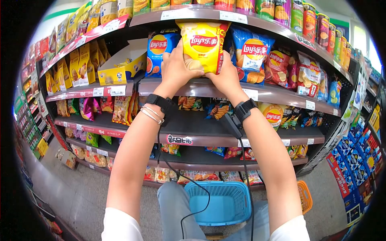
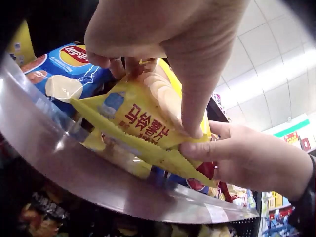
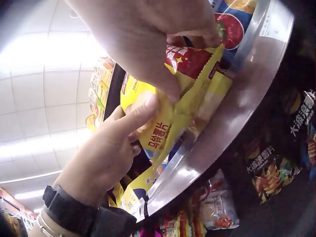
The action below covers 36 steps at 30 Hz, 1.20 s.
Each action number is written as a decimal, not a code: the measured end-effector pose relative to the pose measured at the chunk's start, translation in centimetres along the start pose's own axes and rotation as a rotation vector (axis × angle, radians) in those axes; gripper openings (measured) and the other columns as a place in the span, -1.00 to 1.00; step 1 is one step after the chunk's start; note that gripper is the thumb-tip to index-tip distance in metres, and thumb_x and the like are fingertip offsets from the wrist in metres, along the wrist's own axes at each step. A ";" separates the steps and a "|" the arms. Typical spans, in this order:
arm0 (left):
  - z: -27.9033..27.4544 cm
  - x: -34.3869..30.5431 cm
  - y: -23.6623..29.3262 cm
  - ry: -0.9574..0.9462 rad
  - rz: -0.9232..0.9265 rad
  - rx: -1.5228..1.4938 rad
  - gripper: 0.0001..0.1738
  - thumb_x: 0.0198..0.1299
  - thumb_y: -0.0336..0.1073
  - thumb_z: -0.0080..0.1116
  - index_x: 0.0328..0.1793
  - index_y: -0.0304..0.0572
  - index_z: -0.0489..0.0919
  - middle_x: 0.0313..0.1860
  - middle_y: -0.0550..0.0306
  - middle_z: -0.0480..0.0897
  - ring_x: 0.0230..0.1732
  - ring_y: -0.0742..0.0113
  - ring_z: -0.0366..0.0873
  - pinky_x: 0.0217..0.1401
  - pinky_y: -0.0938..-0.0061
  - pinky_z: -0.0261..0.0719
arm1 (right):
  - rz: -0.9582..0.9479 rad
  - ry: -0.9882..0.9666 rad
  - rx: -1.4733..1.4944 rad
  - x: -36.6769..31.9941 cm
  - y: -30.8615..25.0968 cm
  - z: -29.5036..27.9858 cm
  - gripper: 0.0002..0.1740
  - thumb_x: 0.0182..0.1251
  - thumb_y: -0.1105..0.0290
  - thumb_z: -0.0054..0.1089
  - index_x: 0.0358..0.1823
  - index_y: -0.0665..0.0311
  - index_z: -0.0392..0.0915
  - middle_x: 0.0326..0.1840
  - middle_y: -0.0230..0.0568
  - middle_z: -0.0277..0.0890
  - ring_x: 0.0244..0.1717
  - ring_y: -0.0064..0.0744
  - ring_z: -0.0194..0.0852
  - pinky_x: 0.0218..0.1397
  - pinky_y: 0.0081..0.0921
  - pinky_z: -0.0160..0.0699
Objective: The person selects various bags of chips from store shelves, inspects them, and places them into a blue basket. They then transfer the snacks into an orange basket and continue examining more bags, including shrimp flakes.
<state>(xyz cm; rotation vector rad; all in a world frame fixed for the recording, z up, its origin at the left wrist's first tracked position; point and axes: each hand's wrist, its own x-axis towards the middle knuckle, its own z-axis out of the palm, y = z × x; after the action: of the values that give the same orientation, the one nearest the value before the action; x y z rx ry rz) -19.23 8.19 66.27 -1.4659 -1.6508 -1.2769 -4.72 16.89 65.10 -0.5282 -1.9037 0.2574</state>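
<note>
Both hands hold a yellow Lay's chip bag upright at the upper shelf, one at each side. The left hand has its thumb across the bag's lower front; the right hand grips the lower right side, its thumb near the other thumb. In the left wrist view the bag's crimped bottom edge hangs by the metal shelf edge, the left hand above it. In the right wrist view the right hand pinches the bag beside its red panel.
Blue Lay's bags flank the yellow one, with red bags further right. Canisters line the shelf above. A yellow-and-blue carton sits left. On the floor between the legs stands a blue basket; an orange basket is right.
</note>
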 end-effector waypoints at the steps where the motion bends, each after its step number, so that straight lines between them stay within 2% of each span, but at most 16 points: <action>1: 0.2 0.1 0.0 0.006 -0.010 0.012 0.27 -0.44 -0.06 0.60 0.51 -0.02 0.13 0.09 -0.01 0.56 0.07 -0.05 0.40 0.15 0.17 0.36 | -0.004 0.004 -0.009 0.2 0.1 0.2 -0.11 -0.07 0.41 0.45 0.29 0.32 0.11 0.09 0.16 0.47 0.14 0.12 0.45 0.17 -0.21 0.45; 6: 2.4 0.0 -1.5 0.048 0.027 -0.066 0.22 -0.34 -0.15 0.56 0.52 -0.09 0.10 0.06 -0.05 0.56 0.04 -0.09 0.43 0.16 0.22 0.34 | -0.028 0.022 -0.045 0.9 1.7 1.6 -0.15 -0.05 0.46 0.39 0.30 0.28 0.11 0.06 0.21 0.48 0.12 0.21 0.44 0.14 -0.15 0.46; 9: 2.9 -0.4 -2.2 0.004 0.055 -0.095 0.18 -0.28 -0.12 0.55 0.51 -0.12 0.12 0.03 -0.15 0.57 0.03 -0.12 0.42 0.18 0.17 0.33 | 0.072 -0.077 -0.049 0.7 2.2 1.6 -0.13 -0.05 0.47 0.39 0.32 0.25 0.10 0.04 0.20 0.49 0.10 0.21 0.45 0.12 -0.13 0.47; 12: 2.8 -0.9 -2.1 -0.028 0.054 -0.028 0.15 -0.19 -0.14 0.50 0.54 -0.10 0.07 -0.03 -0.18 0.60 0.04 -0.11 0.46 0.14 0.14 0.38 | -0.047 -0.083 -0.051 0.4 3.0 1.6 -0.13 -0.02 0.42 0.38 0.34 0.26 0.08 0.03 0.20 0.51 0.08 0.20 0.47 0.11 -0.14 0.48; 13: 2.7 -1.2 -2.1 -0.038 0.046 0.013 0.15 -0.15 -0.17 0.48 0.56 -0.08 0.03 -0.06 -0.18 0.62 0.04 -0.11 0.48 0.12 0.13 0.40 | -0.067 -0.087 -0.052 0.3 3.0 1.5 -0.19 0.01 0.38 0.36 0.29 0.29 0.10 -0.03 0.23 0.52 0.03 0.23 0.49 0.06 -0.10 0.49; 15: 3.2 -0.9 -3.0 -0.046 0.064 -0.152 0.08 -0.07 -0.17 0.43 0.55 -0.09 0.03 -0.06 -0.21 0.63 0.01 -0.17 0.52 0.08 0.13 0.46 | -0.107 -0.095 -0.054 0.4 3.0 1.1 -0.29 0.08 0.30 0.31 0.21 0.35 0.15 -0.15 0.29 0.55 -0.09 0.29 0.52 -0.03 -0.02 0.51; 17: 3.6 -1.0 -3.5 -0.060 0.063 -0.275 -0.05 0.09 -0.19 0.31 0.55 -0.11 0.02 -0.05 -0.26 0.62 -0.02 -0.23 0.57 0.03 0.15 0.53 | -0.109 -0.110 -0.028 0.9 3.8 1.2 -0.35 0.14 0.27 0.26 0.19 0.37 0.18 -0.16 0.32 0.54 -0.10 0.29 0.52 -0.03 -0.01 0.51; 18: 3.5 -1.1 -3.4 -0.058 0.059 -0.269 -0.06 0.10 -0.20 0.30 0.55 -0.11 0.02 -0.05 -0.27 0.62 -0.01 -0.22 0.57 0.04 0.16 0.53 | -0.111 -0.116 -0.015 0.9 3.8 1.1 -0.37 0.17 0.26 0.23 0.18 0.38 0.19 -0.17 0.33 0.54 -0.10 0.29 0.52 -0.03 -0.01 0.50; 20: 3.4 -1.1 -3.4 -0.052 0.055 -0.259 -0.08 0.13 -0.21 0.27 0.55 -0.11 0.02 -0.04 -0.28 0.62 0.01 -0.19 0.58 0.05 0.19 0.53 | -0.100 -0.092 -0.044 0.6 3.9 0.9 -0.45 0.21 0.33 0.18 0.18 0.38 0.23 -0.19 0.35 0.54 -0.11 0.30 0.52 -0.03 0.01 0.49; 21: 3.4 -1.0 -3.5 -0.090 0.004 -0.272 -0.15 0.19 -0.14 0.24 0.52 -0.13 0.06 0.05 -0.31 0.58 0.08 -0.19 0.56 0.10 0.20 0.50 | -0.097 -0.084 -0.066 0.6 3.9 0.9 -0.46 0.22 0.34 0.17 0.19 0.37 0.23 -0.19 0.35 0.54 -0.11 0.30 0.52 -0.03 0.01 0.49; 24: 3.8 -0.9 -3.6 -0.051 0.002 -0.289 -0.15 0.17 -0.14 0.26 0.52 -0.12 0.10 0.02 -0.29 0.60 0.06 -0.15 0.58 0.08 0.21 0.52 | -0.070 -0.050 -0.098 0.6 3.8 1.0 -0.48 0.22 0.36 0.16 0.19 0.35 0.25 -0.21 0.34 0.54 -0.11 0.29 0.52 -0.04 0.02 0.49; 27: 4.4 -0.6 -4.0 -0.023 0.008 -0.245 -0.11 0.12 -0.12 0.29 0.52 -0.09 0.10 -0.08 -0.28 0.63 -0.06 -0.19 0.60 -0.03 0.17 0.55 | -0.047 -0.045 -0.118 0.4 3.6 1.1 -0.51 0.22 0.37 0.16 0.15 0.33 0.27 -0.23 0.31 0.55 -0.12 0.28 0.53 -0.05 0.02 0.49; 33: 5.1 -0.5 -4.6 -0.017 0.022 -0.172 -0.11 0.10 -0.04 0.30 0.52 0.01 0.13 -0.16 -0.25 0.65 -0.12 -0.17 0.62 -0.11 0.14 0.57 | 0.001 -0.068 -0.169 0.7 3.4 1.0 -0.58 0.20 0.38 0.19 0.05 0.35 0.30 -0.25 0.30 0.56 -0.13 0.27 0.53 -0.05 0.02 0.50; 36: 4.7 -0.5 -4.3 -0.073 -0.030 -0.112 -0.12 0.10 -0.02 0.30 0.51 0.01 0.14 -0.19 -0.24 0.65 -0.16 -0.17 0.63 -0.13 0.12 0.57 | 0.012 -0.103 -0.196 1.0 3.5 1.0 -0.58 0.19 0.39 0.20 0.02 0.37 0.29 -0.25 0.31 0.55 -0.13 0.28 0.53 -0.04 0.02 0.50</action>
<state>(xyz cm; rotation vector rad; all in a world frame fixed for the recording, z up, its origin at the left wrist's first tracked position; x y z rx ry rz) -22.51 12.59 62.91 -1.5769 -1.6774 -1.3668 -5.11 20.47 64.06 -0.6680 -2.0382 0.1075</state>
